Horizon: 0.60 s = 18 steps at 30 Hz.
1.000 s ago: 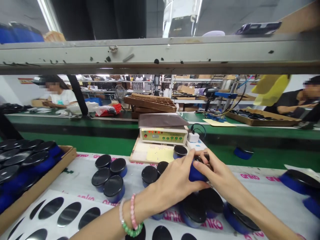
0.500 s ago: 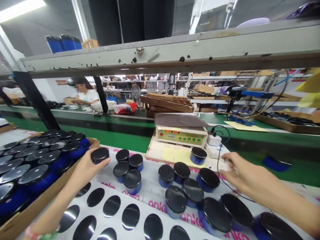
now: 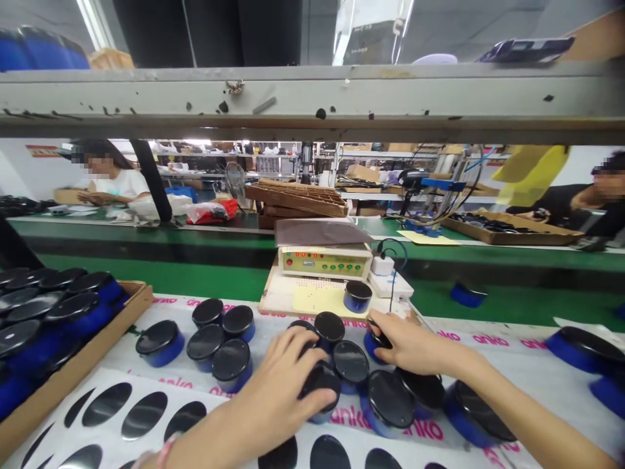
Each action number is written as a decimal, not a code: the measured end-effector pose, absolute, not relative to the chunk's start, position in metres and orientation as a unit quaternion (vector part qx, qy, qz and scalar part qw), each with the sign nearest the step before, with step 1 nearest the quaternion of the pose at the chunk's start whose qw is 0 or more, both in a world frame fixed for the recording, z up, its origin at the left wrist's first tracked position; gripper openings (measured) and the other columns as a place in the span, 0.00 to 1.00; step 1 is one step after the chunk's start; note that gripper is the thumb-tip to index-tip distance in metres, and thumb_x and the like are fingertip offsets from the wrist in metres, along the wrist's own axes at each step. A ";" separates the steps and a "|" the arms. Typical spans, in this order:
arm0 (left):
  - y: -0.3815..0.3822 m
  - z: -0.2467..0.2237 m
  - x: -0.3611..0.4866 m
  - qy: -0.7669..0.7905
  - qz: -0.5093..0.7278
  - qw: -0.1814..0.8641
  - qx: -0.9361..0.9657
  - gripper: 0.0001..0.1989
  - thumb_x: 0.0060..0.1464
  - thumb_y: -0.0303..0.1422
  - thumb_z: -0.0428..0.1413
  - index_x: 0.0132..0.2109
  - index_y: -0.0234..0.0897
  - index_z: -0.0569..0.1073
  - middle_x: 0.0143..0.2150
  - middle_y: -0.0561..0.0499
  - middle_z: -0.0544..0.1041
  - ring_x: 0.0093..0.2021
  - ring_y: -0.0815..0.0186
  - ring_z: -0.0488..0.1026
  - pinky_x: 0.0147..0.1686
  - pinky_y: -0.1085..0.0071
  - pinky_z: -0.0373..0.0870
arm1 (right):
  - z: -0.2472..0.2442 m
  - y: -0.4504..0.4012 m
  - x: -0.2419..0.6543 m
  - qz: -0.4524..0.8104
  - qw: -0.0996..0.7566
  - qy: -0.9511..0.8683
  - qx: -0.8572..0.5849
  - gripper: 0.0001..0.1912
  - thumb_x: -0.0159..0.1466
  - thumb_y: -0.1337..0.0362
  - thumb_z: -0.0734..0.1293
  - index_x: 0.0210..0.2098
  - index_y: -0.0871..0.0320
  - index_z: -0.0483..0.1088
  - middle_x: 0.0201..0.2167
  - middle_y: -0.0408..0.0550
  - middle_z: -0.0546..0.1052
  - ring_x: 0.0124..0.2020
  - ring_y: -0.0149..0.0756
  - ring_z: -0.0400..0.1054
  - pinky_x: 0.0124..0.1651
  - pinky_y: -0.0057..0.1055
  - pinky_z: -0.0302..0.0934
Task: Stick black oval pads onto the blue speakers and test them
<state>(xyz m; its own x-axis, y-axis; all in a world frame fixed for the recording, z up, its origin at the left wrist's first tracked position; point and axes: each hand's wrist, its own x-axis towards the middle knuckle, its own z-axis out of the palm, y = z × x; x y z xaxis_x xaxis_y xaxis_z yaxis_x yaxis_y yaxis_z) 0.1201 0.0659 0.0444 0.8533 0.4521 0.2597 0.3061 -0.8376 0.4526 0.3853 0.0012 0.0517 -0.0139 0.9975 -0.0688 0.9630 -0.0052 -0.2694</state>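
My left hand point(image 3: 280, 384) reaches over a group of short round blue pieces with glossy black tops. Its fingers are spread, with thumb and forefinger at the edges of one round piece point(image 3: 319, 384), which they partly cover. My right hand point(image 3: 407, 342) has its thumb and fingers closed around another blue round piece point(image 3: 372, 345) at the back of the group, its top partly hidden. Beside my left hand, a smaller cluster includes a black-topped piece point(image 3: 232, 361), and a single one point(image 3: 159, 342) stands further left.
At the left is a cardboard box point(image 3: 139, 299) full of similar pieces. A white sheet with black discs point(image 3: 144, 413) lies in front. Behind stand a control box point(image 3: 325, 260) and a white plug adapter point(image 3: 382, 265) with a cable. A green belt point(image 3: 195, 273) carries a blue piece point(image 3: 467, 293).
My left hand has let go of a black-topped piece, now on the table at left, and moved right. My right hand has moved left onto a round piece. The view has swung right.
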 end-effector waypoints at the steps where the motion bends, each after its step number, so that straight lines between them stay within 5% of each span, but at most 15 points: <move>1: 0.062 0.045 0.132 0.186 0.174 0.207 0.945 0.17 0.55 0.34 0.57 0.52 0.42 0.67 0.58 0.46 0.65 0.61 0.54 0.57 0.58 0.54 0.60 | 0.051 -0.002 0.387 0.120 0.077 -0.702 -0.697 0.09 0.56 0.67 0.63 0.30 0.54 0.56 0.29 0.43 0.69 0.30 0.36 0.63 0.33 0.30 0.54; 6: 0.059 0.051 0.168 0.160 0.213 0.247 0.932 0.20 0.56 0.33 0.56 0.56 0.40 0.65 0.56 0.45 0.67 0.58 0.56 0.61 0.58 0.55 0.62 | 0.064 -0.015 0.386 0.088 0.136 -0.682 -0.713 0.03 0.63 0.63 0.57 0.33 0.55 0.58 0.28 0.43 0.65 0.30 0.36 0.61 0.35 0.32 0.55; 10: 0.054 0.061 0.184 0.130 0.286 0.279 0.907 0.42 0.52 0.39 0.60 0.66 0.39 0.44 0.67 0.40 0.53 0.66 0.55 0.50 0.62 0.53 0.55 | 0.097 -0.027 0.359 0.091 0.230 -0.677 -0.693 0.12 0.68 0.56 0.53 0.47 0.53 0.57 0.28 0.40 0.63 0.28 0.33 0.60 0.33 0.29 0.57; 18: 0.044 0.085 0.171 0.123 0.344 0.188 0.912 0.54 0.47 0.34 0.64 0.67 0.38 0.33 0.61 0.36 0.63 0.58 0.52 0.65 0.54 0.55 0.68 | 0.109 -0.032 0.312 0.150 0.427 -0.661 -0.599 0.12 0.67 0.56 0.56 0.29 0.52 0.52 0.27 0.40 0.62 0.31 0.33 0.61 0.33 0.26 0.60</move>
<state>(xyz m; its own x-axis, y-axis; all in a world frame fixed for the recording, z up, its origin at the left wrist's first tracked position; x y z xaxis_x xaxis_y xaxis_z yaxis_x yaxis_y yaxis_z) 0.1708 0.0441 0.0852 0.7334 0.3533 0.5808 0.0951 -0.8993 0.4269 0.3120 -0.0325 0.1087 0.0818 0.9192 0.3851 0.6639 0.2380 -0.7090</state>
